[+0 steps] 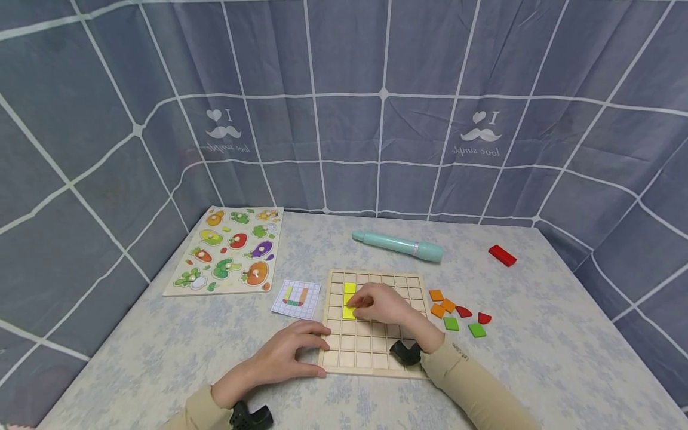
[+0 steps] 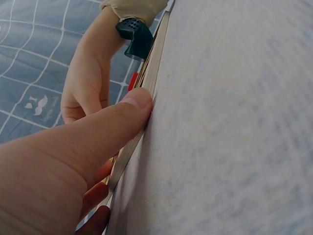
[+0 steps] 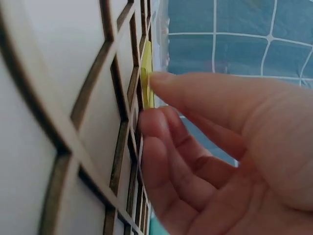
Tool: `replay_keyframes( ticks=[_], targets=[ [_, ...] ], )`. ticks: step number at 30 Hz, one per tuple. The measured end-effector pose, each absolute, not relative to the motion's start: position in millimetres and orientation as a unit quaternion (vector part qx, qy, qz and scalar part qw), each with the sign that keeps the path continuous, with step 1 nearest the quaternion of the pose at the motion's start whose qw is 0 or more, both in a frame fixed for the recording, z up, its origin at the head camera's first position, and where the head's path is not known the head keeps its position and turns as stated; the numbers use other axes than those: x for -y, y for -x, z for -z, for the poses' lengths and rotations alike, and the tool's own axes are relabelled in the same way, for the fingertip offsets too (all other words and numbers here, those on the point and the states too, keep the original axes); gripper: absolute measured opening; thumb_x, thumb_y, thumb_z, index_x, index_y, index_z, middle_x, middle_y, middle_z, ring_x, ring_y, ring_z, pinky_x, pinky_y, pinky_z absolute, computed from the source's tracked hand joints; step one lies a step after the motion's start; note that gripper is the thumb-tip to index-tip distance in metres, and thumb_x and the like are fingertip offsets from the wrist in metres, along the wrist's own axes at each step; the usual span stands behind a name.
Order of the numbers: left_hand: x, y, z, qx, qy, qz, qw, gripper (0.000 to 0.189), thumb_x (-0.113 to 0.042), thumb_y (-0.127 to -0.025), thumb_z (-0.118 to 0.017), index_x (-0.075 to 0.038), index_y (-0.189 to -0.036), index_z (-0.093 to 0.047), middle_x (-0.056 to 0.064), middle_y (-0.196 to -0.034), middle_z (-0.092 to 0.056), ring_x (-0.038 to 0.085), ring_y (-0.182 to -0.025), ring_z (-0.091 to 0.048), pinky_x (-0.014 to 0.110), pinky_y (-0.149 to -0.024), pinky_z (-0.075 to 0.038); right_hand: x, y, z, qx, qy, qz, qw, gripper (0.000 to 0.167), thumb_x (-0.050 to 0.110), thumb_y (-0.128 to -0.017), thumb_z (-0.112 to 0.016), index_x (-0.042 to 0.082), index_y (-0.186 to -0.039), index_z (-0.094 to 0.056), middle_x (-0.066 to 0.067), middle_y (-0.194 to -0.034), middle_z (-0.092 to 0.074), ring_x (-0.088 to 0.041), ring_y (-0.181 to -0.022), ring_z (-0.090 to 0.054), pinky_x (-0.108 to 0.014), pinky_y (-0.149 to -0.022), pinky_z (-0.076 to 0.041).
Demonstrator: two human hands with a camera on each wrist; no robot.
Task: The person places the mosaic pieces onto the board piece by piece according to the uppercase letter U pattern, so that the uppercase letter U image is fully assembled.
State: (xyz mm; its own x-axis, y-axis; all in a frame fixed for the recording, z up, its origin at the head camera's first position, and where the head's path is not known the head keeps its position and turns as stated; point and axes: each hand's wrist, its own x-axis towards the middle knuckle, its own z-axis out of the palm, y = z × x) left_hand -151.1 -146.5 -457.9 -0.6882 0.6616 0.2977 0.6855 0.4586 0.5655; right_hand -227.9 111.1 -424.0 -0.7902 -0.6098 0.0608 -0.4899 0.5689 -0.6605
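Note:
A wooden grid board [image 1: 362,358] lies flat in the middle of the table. Yellow square tiles [image 1: 350,288] form a short column in its upper left cells. My right hand [image 1: 384,303] is over that column, thumb and forefinger pinching a yellow tile [image 3: 147,58] close against the grid; the fingers partly hide it. At the board's lower left my left hand [image 1: 290,349] rests with fingers spread along the side. Its thumb [image 2: 139,100] presses on the board's edge. Left of the board lies a small card [image 1: 278,306] printed with a coloured U shape on a grid.
Loose orange tiles [image 1: 436,295], green tiles [image 1: 451,323] and red quarter-round pieces [image 1: 484,318] lie right of the board. Behind it is a teal wand-shaped thing [image 1: 398,243], with a red block [image 1: 502,255] farther right. A vegetable puzzle board [image 1: 236,251] lies back left. A grid-patterned curtain [image 1: 344,125] surrounds the table.

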Motion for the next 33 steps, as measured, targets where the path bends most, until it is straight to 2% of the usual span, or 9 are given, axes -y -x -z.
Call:
replay_keyframes(
  ticks=[9,13,20,28,33],
  targets=[
    [146.6,151.3,457.0,0.85,0.4,0.341,0.022,0.032,-0.043,-0.077,-0.075,-0.021,-0.1,-0.069,-0.002,-0.123,-0.058,0.017,-0.116,-0.05,0.037,-0.094,-0.044,-133.6,230.6,393.2,-0.87,0.308,0.378,0.073,0.025,0.017,-0.088,-0.068,0.006,-0.11,-0.068,0.003,-0.092,-0.064,-0.012,-0.081,-0.06,-0.028,-0.074,-0.051],
    [146.8,151.0,456.4,0.85,0.4,0.342,0.024,0.032,-0.042,-0.077,-0.075,-0.021,-0.1,-0.069,-0.002,-0.123,-0.058,0.018,-0.116,-0.05,0.037,-0.094,-0.043,-150.8,230.2,374.5,-0.861,0.32,0.392,0.058,0.027,0.02,-0.088,-0.068,0.007,-0.111,-0.067,0.002,-0.092,-0.065,-0.012,-0.081,-0.06,-0.029,-0.073,-0.052],
    [146.9,150.6,456.0,0.851,0.398,0.343,0.023,0.033,-0.042,-0.077,-0.075,-0.02,-0.101,-0.07,-0.001,-0.123,-0.058,0.018,-0.116,-0.05,0.037,-0.094,-0.044,-185.6,225.3,345.6,-0.865,0.298,0.4,0.045,0.031,0.023,-0.089,-0.067,0.008,-0.116,-0.065,-0.001,-0.099,-0.065,-0.016,-0.089,-0.06,-0.035,-0.081,-0.051],
    [147.0,151.1,457.4,0.85,0.4,0.342,0.027,0.033,-0.043,-0.077,-0.074,-0.021,-0.1,-0.069,-0.002,-0.123,-0.058,0.018,-0.116,-0.05,0.037,-0.094,-0.044,-231.8,226.6,333.9,-0.873,0.235,0.427,0.022,0.033,0.023,-0.088,-0.068,0.009,-0.117,-0.064,-0.006,-0.103,-0.065,-0.018,-0.091,-0.061,-0.029,-0.078,-0.053],
    [147.1,150.9,457.8,0.849,0.402,0.341,0.03,0.033,-0.043,-0.077,-0.075,-0.021,-0.1,-0.069,-0.002,-0.123,-0.058,0.018,-0.116,-0.05,0.037,-0.094,-0.044,-263.2,225.7,334.5,-0.876,0.207,0.434,0.033,0.039,0.024,-0.086,-0.07,0.008,-0.12,-0.061,-0.009,-0.111,-0.063,-0.014,-0.095,-0.061,-0.027,-0.08,-0.053]
  ],
)
